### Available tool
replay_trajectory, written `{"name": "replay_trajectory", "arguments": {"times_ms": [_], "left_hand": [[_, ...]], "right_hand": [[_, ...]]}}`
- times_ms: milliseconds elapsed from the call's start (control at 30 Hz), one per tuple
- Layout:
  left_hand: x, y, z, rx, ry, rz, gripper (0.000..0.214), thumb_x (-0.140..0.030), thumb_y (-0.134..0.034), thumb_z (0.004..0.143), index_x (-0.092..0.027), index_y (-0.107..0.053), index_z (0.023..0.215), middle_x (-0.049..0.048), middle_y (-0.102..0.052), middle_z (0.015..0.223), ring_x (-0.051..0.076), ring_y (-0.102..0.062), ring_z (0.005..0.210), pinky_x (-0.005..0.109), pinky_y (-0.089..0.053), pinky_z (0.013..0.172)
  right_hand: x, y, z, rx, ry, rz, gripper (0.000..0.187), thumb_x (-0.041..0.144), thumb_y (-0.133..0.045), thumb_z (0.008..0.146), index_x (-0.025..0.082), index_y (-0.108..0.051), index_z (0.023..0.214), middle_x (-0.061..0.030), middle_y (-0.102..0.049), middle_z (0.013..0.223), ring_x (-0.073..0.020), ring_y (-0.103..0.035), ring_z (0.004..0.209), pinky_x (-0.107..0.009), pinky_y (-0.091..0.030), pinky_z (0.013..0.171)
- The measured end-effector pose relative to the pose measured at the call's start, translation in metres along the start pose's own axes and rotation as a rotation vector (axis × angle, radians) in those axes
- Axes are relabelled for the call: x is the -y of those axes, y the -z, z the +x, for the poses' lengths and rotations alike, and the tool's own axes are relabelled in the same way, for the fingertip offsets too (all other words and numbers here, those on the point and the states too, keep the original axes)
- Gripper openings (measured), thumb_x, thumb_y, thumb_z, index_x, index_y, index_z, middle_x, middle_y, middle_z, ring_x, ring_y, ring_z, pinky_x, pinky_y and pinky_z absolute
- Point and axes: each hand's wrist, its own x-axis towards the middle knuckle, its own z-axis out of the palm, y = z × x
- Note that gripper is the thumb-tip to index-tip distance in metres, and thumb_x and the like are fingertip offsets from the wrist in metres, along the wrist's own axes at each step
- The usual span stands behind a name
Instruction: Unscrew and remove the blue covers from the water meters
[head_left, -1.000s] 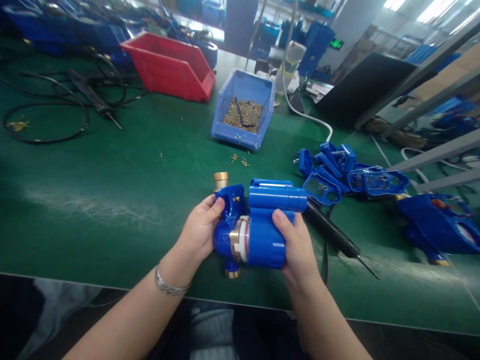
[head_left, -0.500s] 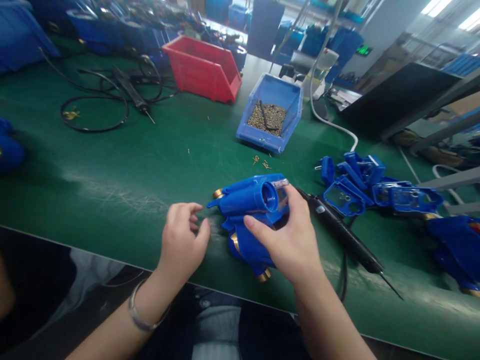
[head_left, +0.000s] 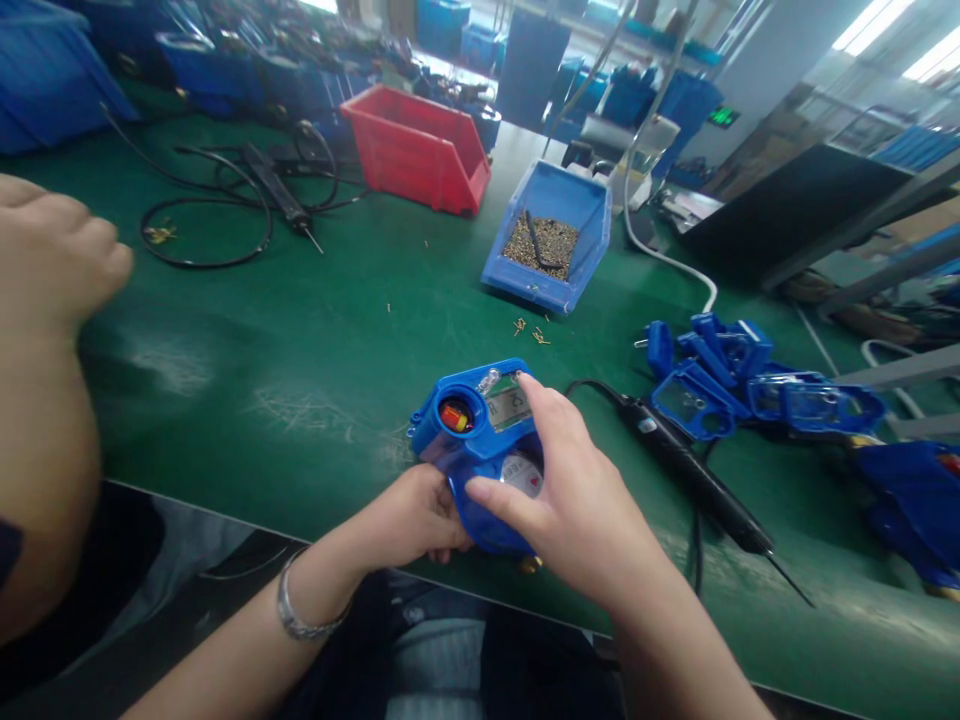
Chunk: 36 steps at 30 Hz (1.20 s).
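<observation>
A blue water meter (head_left: 480, 440) with a display window, a round opening showing red and yellow parts, and a brass fitting lies at the front of the bench. My right hand (head_left: 570, 490) grips its right side, thumb over the lower round dial and fingers at the window's edge. At the lower left side, my left hand (head_left: 420, 515) has its fingers curled round the meter, partly hidden beneath it. An electric screwdriver (head_left: 694, 475) lies to the right of my right hand. Small brass screws (head_left: 536, 332) are scattered beyond the meter.
A blue bin (head_left: 551, 235) holds many screws and a black hex key; a red bin (head_left: 420, 150) stands beside it. Blue covers (head_left: 712, 375) are piled at right. Another screwdriver (head_left: 277, 190) with coiled cable lies far left. Another person's hand (head_left: 56, 250) reaches in at left.
My left hand has moved onto the meter and taken hold. The meter has turned so its window and dial face up. Another person's arm has appeared at left.
</observation>
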Motion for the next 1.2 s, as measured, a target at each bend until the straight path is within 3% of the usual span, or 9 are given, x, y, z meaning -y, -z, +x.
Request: {"name": "replay_trajectory", "arguments": {"times_ms": [133,200,267,433,600,700,800,1200], "left_hand": [[-0.001,-0.001,-0.001,0.012,0.007,-0.031,0.008,-0.018,-0.058,0.053,-0.014,-0.056,0.059,-0.0027,-0.056,0.048,0.008,-0.047,0.038,0.018,-0.038,0.039],[0.000,-0.002,0.000,0.010,0.002,-0.034,0.007,-0.018,-0.059,0.053,-0.014,-0.055,0.057,-0.0027,-0.055,0.047,0.007,-0.047,0.038,0.018,-0.038,0.039],[0.001,-0.003,0.001,0.007,-0.010,-0.028,0.007,-0.018,-0.059,0.053,-0.013,-0.055,0.056,-0.0024,-0.055,0.048,0.007,-0.047,0.038,0.017,-0.038,0.040],[0.006,-0.004,0.002,-0.012,-0.067,-0.022,0.015,-0.021,-0.067,0.056,-0.013,-0.057,0.065,-0.0034,-0.054,0.048,0.008,-0.048,0.040,0.017,-0.039,0.041],[0.011,-0.005,-0.001,-0.030,-0.113,-0.029,0.016,-0.022,-0.070,0.059,-0.013,-0.058,0.061,-0.0026,-0.052,0.048,0.007,-0.046,0.041,0.017,-0.038,0.042],[0.013,-0.006,-0.001,-0.047,-0.104,-0.052,0.015,-0.022,-0.070,0.059,-0.012,-0.060,0.064,-0.0025,-0.053,0.049,0.007,-0.047,0.041,0.017,-0.038,0.041],[0.015,-0.007,0.000,-0.056,-0.090,-0.048,0.013,-0.021,-0.069,0.059,-0.013,-0.061,0.066,-0.0023,-0.054,0.049,0.008,-0.048,0.041,0.017,-0.038,0.041],[0.012,-0.018,-0.001,-0.216,-0.009,-0.084,0.009,-0.018,-0.065,0.053,-0.015,-0.058,0.051,-0.0032,-0.049,0.042,0.007,-0.039,0.036,0.018,-0.029,0.037]], "right_hand": [[-0.035,0.010,-0.006,0.064,0.107,0.443,0.095,0.061,-0.064,0.073,0.021,-0.020,0.147,-0.0156,-0.033,0.146,-0.0326,-0.039,0.130,-0.053,-0.035,0.105],[-0.056,0.011,-0.011,0.132,0.082,0.690,0.102,0.068,-0.063,0.070,0.020,-0.017,0.147,-0.0170,-0.033,0.146,-0.0310,-0.039,0.131,-0.049,-0.036,0.106],[-0.074,0.007,-0.016,0.189,0.044,0.781,0.108,0.069,-0.068,0.063,0.019,-0.021,0.145,-0.0174,-0.032,0.146,-0.0316,-0.036,0.132,-0.048,-0.035,0.107],[-0.088,-0.024,-0.027,0.243,0.105,0.529,0.088,0.045,-0.081,0.063,0.019,-0.041,0.136,-0.0140,-0.048,0.135,-0.0332,-0.045,0.125,-0.054,-0.032,0.108],[-0.083,-0.060,-0.029,0.079,0.204,0.344,0.052,0.032,-0.069,0.076,0.019,-0.053,0.124,-0.0133,-0.051,0.131,-0.0320,-0.043,0.126,-0.058,-0.028,0.108],[-0.083,-0.071,-0.029,-0.009,0.204,0.352,0.055,0.034,-0.069,0.077,0.019,-0.050,0.126,-0.0146,-0.049,0.133,-0.0313,-0.042,0.128,-0.055,-0.033,0.106],[-0.084,-0.075,-0.031,-0.018,0.201,0.398,0.060,0.034,-0.070,0.075,0.019,-0.047,0.128,-0.0144,-0.049,0.133,-0.0315,-0.044,0.126,-0.054,-0.037,0.104],[-0.077,-0.086,-0.033,-0.156,0.112,0.505,0.059,0.028,-0.068,0.075,0.019,-0.048,0.129,-0.0152,-0.055,0.126,-0.0325,-0.055,0.114,-0.052,-0.046,0.095]]}}
